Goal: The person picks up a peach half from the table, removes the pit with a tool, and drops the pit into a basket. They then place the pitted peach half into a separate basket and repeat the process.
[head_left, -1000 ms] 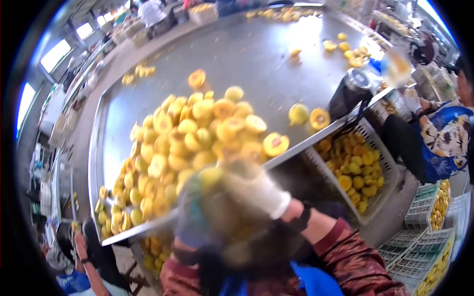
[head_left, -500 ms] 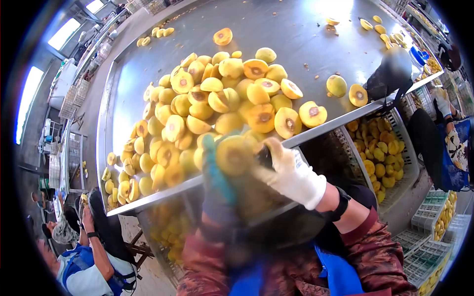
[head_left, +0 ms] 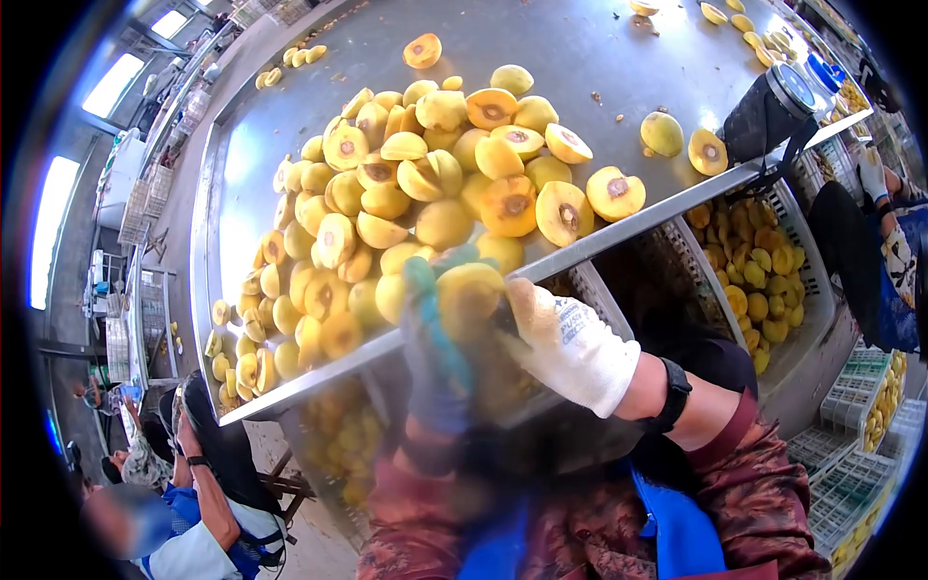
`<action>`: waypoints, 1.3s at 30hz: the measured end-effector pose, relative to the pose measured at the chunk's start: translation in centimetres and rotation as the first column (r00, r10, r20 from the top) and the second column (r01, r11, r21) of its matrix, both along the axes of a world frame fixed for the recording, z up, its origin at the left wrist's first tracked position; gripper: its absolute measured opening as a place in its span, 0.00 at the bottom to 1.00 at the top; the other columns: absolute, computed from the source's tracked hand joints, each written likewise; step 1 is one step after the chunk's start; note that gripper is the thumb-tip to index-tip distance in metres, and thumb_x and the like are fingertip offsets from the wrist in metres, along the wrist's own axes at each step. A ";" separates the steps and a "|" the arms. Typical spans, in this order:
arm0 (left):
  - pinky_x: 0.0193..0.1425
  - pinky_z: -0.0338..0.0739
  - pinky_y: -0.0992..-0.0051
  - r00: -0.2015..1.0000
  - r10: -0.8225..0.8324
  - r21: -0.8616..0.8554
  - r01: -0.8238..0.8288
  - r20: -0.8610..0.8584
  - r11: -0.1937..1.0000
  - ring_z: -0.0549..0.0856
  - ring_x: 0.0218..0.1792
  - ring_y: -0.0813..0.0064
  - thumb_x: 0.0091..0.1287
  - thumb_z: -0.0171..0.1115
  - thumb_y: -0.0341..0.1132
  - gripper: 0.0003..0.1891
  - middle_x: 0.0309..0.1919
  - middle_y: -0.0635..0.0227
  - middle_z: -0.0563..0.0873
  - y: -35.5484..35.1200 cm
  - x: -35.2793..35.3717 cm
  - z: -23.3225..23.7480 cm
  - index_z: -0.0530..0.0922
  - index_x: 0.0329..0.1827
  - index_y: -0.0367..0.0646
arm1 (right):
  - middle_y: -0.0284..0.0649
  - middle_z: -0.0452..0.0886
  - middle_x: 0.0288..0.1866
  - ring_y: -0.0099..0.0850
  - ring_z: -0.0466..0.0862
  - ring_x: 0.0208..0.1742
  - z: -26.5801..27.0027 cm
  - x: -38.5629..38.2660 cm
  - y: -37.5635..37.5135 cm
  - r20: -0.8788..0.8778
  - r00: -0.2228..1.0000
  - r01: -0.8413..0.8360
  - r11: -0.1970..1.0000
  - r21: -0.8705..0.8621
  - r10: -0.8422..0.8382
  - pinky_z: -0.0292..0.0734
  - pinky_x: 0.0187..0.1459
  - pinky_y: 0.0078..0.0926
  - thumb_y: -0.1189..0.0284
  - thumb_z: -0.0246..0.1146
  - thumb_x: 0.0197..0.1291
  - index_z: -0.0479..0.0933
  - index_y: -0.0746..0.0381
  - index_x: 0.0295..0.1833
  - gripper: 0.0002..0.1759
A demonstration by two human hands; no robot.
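Note:
My left hand (head_left: pixel 432 324), in a teal and grey glove, is closed around a yellow peach half (head_left: pixel 471 293) at the table's front edge; a smear blurs this part of the view. Against the right side of the fruit is my right hand (head_left: pixel 572 346), in a white glove, its fingers curled together. Something dark shows at its fingertips, too blurred to name. Just beyond both hands lies a heap of yellow peach halves (head_left: pixel 384 201) on the metal table (head_left: pixel 570 58), some cut side up with brown centres.
A black cylindrical container (head_left: pixel 768 114) stands at the table's right edge. Below it is a crate of peach halves (head_left: pixel 759 280). More crates (head_left: pixel 855 483) are stacked at lower right. One co-worker (head_left: pixel 198 493) sits at lower left; another person's gloved hand (head_left: pixel 899 261) shows at far right.
My right hand has turned and its fingers have closed in toward the peach half. My left hand keeps hold of the fruit. The camera's view has shifted slightly.

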State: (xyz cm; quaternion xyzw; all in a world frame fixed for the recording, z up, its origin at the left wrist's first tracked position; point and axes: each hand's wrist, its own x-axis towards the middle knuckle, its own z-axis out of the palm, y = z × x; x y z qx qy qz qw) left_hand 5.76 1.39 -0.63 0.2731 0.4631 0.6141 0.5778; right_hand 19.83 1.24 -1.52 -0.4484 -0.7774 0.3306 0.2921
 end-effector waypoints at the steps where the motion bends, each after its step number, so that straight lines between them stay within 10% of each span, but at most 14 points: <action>1: 0.51 0.76 0.77 1.000 -0.005 -0.005 0.005 -0.025 1.000 0.80 0.42 0.77 0.79 0.41 0.54 0.27 0.43 0.67 0.84 -0.1 0.0 -0.1 0.77 0.55 0.36 | 0.55 0.80 0.34 0.54 0.82 0.35 -0.4 -0.1 -0.2 0.000 1.000 0.000 1.000 -0.002 0.000 0.78 0.36 0.47 0.71 0.60 0.60 0.70 0.67 0.46 0.13; 10: 0.46 0.75 0.79 0.969 -0.172 -0.071 0.162 -0.180 0.984 0.79 0.40 0.80 0.79 0.44 0.52 0.24 0.41 0.67 0.83 -0.7 -0.4 0.7 0.75 0.52 0.37 | 0.56 0.81 0.33 0.55 0.82 0.34 -2.2 -0.2 -2.0 -0.132 0.991 -0.043 0.992 -0.118 0.028 0.77 0.35 0.48 0.70 0.62 0.58 0.69 0.68 0.47 0.15; 17: 0.60 0.78 0.66 0.995 -0.018 0.134 0.031 -0.099 0.990 0.83 0.52 0.62 0.74 0.42 0.64 0.37 0.52 0.51 0.82 -0.4 0.8 0.8 0.69 0.64 0.33 | 0.61 0.80 0.33 0.59 0.82 0.38 1.4 0.4 -0.4 -0.344 0.937 -0.100 0.890 -0.444 -0.066 0.78 0.38 0.49 0.66 0.65 0.60 0.67 0.70 0.52 0.23; 20: 0.63 0.77 0.64 0.943 0.007 0.232 0.075 -0.333 0.970 0.82 0.55 0.62 0.73 0.43 0.65 0.39 0.54 0.50 0.82 -0.3 -0.6 -1.7 0.68 0.65 0.33 | 0.62 0.80 0.34 0.59 0.82 0.38 0.3 -0.3 -1.3 -0.251 0.968 -0.069 0.940 -0.334 -0.019 0.78 0.38 0.48 0.66 0.65 0.60 0.67 0.71 0.52 0.24; 23: 0.59 0.79 0.61 0.954 0.037 0.275 0.048 -0.296 0.960 0.82 0.54 0.59 0.72 0.51 0.62 0.37 0.54 0.51 0.82 -0.1 0.4 -0.8 0.69 0.65 0.32 | 0.62 0.80 0.35 0.58 0.82 0.36 -7.5 -2.5 -2.2 0.042 0.999 -0.003 0.931 0.366 -0.013 0.77 0.37 0.47 0.64 0.65 0.60 0.68 0.70 0.52 0.24; 25: 0.52 0.81 0.62 0.961 0.086 0.277 -0.010 -0.263 0.961 0.83 0.47 0.60 0.71 0.56 0.56 0.32 0.50 0.52 0.83 -0.4 0.2 -1.0 0.74 0.59 0.31 | 0.62 0.80 0.34 0.57 0.82 0.35 -7.2 -2.4 -2.5 0.013 1.000 -0.026 0.933 0.358 0.023 0.77 0.36 0.47 0.63 0.64 0.61 0.68 0.70 0.52 0.24; 28: 0.51 0.81 0.62 0.958 -0.171 0.286 0.234 -0.229 0.929 0.84 0.43 0.60 0.72 0.57 0.53 0.29 0.47 0.52 0.84 0.2 -1.5 -1.4 0.76 0.56 0.30 | 0.60 0.80 0.33 0.55 0.82 0.34 -2.1 -0.6 -2.1 -0.281 0.956 -0.187 0.919 -0.348 0.088 0.77 0.36 0.47 0.62 0.63 0.62 0.69 0.69 0.52 0.24; 30: 0.50 0.82 0.65 0.935 -0.228 0.231 0.293 -0.270 0.928 0.85 0.40 0.62 0.72 0.57 0.51 0.26 0.43 0.53 0.84 0.3 -1.5 -0.8 0.78 0.53 0.31 | 0.59 0.81 0.33 0.53 0.83 0.34 -2.5 -1.0 -2.5 -0.304 0.952 -0.148 0.922 -0.358 0.035 0.77 0.36 0.46 0.61 0.62 0.62 0.69 0.69 0.52 0.24; 33: 0.49 0.82 0.66 0.932 -0.281 -0.003 0.288 -0.229 0.958 0.85 0.42 0.65 0.72 0.57 0.49 0.23 0.45 0.54 0.84 -0.1 -1.4 0.5 0.80 0.50 0.33 | 0.52 0.81 0.30 0.44 0.83 0.29 1.5 0.1 -1.6 -0.274 0.962 -0.223 0.617 -0.755 0.013 0.77 0.32 0.40 0.62 0.63 0.62 0.69 0.68 0.52 0.23; 39: 0.51 0.85 0.60 0.982 -0.184 0.225 0.188 -0.039 0.956 0.84 0.53 0.58 0.70 0.59 0.53 0.28 0.53 0.53 0.83 -0.6 -0.2 0.6 0.77 0.57 0.34 | 0.41 0.79 0.27 0.28 0.79 0.22 2.6 0.8 -0.7 -0.489 0.865 -0.405 0.417 -0.814 -0.114 0.75 0.26 0.29 0.65 0.63 0.62 0.69 0.67 0.53 0.20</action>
